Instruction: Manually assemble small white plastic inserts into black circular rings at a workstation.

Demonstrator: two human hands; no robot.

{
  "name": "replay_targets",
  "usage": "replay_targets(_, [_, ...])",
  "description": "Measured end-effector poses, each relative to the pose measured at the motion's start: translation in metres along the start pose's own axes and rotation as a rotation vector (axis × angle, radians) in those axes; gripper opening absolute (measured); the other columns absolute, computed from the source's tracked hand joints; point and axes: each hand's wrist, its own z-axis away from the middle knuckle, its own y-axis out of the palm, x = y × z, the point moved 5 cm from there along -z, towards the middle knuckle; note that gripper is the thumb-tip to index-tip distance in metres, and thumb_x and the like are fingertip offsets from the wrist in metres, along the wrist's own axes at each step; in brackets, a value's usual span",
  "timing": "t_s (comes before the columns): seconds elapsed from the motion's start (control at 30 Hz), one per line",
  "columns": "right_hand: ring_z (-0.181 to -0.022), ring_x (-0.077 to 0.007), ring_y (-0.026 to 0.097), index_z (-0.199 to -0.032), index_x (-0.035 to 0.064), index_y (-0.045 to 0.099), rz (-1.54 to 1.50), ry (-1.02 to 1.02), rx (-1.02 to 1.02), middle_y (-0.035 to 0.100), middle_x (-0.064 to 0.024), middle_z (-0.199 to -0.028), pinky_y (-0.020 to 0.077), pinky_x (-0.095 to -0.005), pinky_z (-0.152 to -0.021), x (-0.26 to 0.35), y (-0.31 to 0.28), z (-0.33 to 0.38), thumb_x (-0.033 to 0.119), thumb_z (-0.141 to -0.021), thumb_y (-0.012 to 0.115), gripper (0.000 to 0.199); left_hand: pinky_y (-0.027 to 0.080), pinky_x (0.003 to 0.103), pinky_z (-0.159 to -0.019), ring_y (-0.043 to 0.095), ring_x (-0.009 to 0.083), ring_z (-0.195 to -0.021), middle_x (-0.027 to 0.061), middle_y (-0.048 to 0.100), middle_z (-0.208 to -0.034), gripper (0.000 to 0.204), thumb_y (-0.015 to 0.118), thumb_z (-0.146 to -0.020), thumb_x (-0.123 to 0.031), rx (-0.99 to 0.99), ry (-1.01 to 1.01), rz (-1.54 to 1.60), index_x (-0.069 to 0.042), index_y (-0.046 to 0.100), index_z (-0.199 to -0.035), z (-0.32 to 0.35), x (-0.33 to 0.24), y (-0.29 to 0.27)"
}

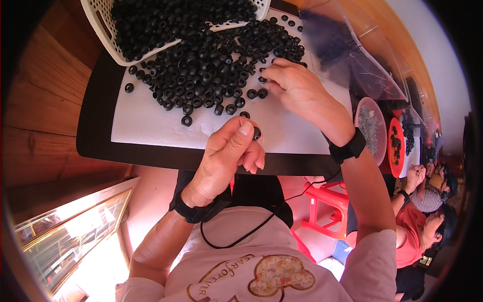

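A heap of small black rubber rings [211, 65] lies spread on a white sheet [151, 126] over a black board [95, 146]. My left hand [229, 156] is raised near the board's front edge and pinches one black ring [257, 134] between thumb and fingers. My right hand [297, 90] rests on the sheet at the right side of the heap, its fingertips touching loose rings there. Both wrists wear black bands.
A white plastic basket [108, 30] full of the same rings tilts over the board's far edge. Clear plastic bags [352, 55] lie to the right, then a round dish [370, 128] and a red plate [395, 146]. Other people sit further right. A red stool [327, 206] stands below.
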Motion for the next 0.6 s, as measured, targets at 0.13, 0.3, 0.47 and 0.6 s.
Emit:
replay_targets(0.13, [-0.079, -0.0351, 0.058, -0.091, 0.0039, 0.059, 0.011, 0.027, -0.034, 0.056, -0.0116, -0.086, 0.0463, -0.0431, -0.067, 0.002, 0.001, -0.001, 0.007, -0.081, 0.060, 0.011, 0.042, 0.028, -0.056, 0.051, 0.0184, -0.058, 0.0024, 0.040, -0.054, 0.038, 0.039, -0.101, -0.038, 0.007, -0.001, -0.010, -0.002, 0.051, -0.096, -0.001, 0.000, 0.001])
replay_targets(0.3, [-0.072, -0.0343, 0.059, -0.086, 0.0007, 0.059, -0.033, -0.016, -0.084, 0.057, -0.0138, -0.078, 0.0457, -0.0409, -0.061, 0.009, -0.013, 0.009, 0.006, -0.080, 0.059, 0.008, 0.042, 0.028, -0.056, 0.052, 0.0189, -0.059, 0.0027, 0.040, -0.054, 0.038, 0.038, -0.101, -0.038, 0.009, 0.016, -0.008, -0.002, 0.051, -0.096, -0.001, 0.002, 0.001])
replay_targets(0.47, [-0.062, -0.0307, 0.057, -0.080, -0.0016, 0.056, -0.233, 0.047, 0.069, 0.058, -0.0150, -0.071, 0.0455, -0.0378, -0.057, 0.034, -0.030, 0.043, 0.004, -0.078, 0.059, 0.007, 0.042, 0.027, -0.056, 0.053, 0.0194, -0.061, 0.0032, 0.041, -0.055, 0.040, 0.036, -0.101, -0.038, -0.022, -0.012, -0.019, -0.001, 0.050, -0.096, 0.000, 0.001, 0.000])
replay_targets(0.6, [-0.055, -0.0090, 0.051, -0.086, -0.0017, 0.058, -0.567, 0.153, 0.023, 0.054, -0.0043, -0.064, 0.0396, -0.0253, -0.049, 0.044, -0.027, 0.068, 0.000, -0.082, 0.062, 0.006, 0.043, 0.026, -0.059, 0.054, 0.0170, -0.064, 0.0034, 0.044, -0.058, 0.040, 0.037, -0.101, -0.038, 0.006, -0.012, -0.016, -0.001, 0.050, -0.098, -0.001, 0.001, 0.000])
